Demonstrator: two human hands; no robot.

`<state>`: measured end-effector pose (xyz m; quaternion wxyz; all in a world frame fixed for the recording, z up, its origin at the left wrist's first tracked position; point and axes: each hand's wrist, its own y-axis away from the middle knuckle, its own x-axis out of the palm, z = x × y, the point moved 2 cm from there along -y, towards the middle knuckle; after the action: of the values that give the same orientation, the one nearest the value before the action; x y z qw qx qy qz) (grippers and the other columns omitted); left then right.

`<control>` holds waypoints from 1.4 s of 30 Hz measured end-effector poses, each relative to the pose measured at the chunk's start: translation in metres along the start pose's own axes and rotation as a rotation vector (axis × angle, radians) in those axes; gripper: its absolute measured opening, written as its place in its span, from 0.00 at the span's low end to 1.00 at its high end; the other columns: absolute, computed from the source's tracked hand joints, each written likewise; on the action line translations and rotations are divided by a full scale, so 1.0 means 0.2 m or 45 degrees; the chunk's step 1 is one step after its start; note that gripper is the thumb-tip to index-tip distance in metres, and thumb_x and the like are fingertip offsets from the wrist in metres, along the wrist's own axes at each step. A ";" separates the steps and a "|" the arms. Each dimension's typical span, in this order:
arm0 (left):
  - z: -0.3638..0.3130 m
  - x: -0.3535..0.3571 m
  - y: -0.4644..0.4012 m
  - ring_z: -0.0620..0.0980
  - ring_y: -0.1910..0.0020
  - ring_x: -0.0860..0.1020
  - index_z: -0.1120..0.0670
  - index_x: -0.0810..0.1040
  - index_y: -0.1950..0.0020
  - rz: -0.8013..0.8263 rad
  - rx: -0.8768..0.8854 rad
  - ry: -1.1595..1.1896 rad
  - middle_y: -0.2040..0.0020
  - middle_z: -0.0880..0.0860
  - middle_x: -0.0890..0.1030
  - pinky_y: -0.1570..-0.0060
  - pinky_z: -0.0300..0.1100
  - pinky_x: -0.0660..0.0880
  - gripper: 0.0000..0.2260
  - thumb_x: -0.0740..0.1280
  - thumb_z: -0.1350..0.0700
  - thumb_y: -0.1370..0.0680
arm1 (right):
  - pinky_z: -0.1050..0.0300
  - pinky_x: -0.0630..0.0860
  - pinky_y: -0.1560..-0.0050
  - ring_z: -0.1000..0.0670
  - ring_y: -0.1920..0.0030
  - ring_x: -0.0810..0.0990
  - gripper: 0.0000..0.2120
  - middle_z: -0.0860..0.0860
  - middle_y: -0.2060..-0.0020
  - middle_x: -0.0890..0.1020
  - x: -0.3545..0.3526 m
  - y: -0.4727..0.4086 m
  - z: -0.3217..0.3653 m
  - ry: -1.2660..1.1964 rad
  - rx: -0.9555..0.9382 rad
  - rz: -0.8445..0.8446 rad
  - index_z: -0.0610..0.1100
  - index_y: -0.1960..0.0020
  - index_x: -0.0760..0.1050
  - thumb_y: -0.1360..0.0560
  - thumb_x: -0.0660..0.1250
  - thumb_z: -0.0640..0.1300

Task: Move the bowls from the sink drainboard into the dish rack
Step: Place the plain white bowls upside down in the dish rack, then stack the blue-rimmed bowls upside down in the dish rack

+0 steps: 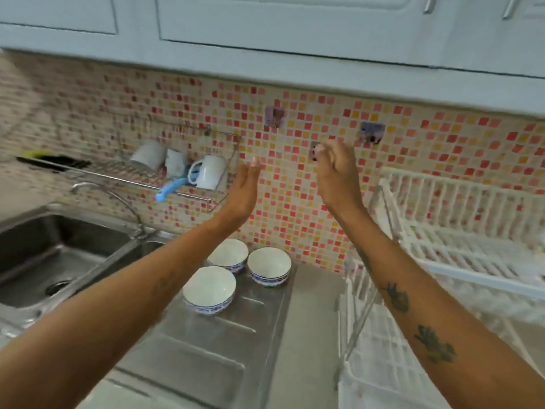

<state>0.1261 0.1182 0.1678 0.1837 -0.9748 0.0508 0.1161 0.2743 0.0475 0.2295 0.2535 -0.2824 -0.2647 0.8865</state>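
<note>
done: none, we see | left: three bowls (210,287) on drainboard (236,335) | dish rack (460,246) bare | left hand (243,193) fingers wide, right hand (336,175) loosely curled, both hold nothing

**Hidden, cropped, blurred**

Smeared by motion throughout, worst at the left edge. Back bowl (228,251) partly covered by the left forearm, behind the near bowl (210,287). Sink (44,255), left of the bowls, cut off by the left edge. Rack (460,231), right of the bowls, running out of the right and bottom edges, its lower tier a white blur. Two small wall items (275,116) above the bowls too blurred to identify. Right hand (334,172) fingers curled, grip unclear.
</note>
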 end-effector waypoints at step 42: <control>1.61 -0.26 0.20 0.62 0.38 0.78 0.57 0.79 0.38 -0.496 -1.122 0.795 0.38 0.60 0.80 0.45 0.48 0.74 0.20 0.56 0.45 0.18 | 0.47 0.75 0.38 0.44 0.38 0.78 0.29 0.46 0.36 0.78 1.63 0.75 -1.14 -0.679 1.490 0.350 0.49 0.35 0.73 0.29 0.58 0.65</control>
<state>0.0032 0.2033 -0.1252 -0.2457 -0.9387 -0.1310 -0.2031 0.1428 0.2075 -0.1420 0.1755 0.1003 0.2459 0.9480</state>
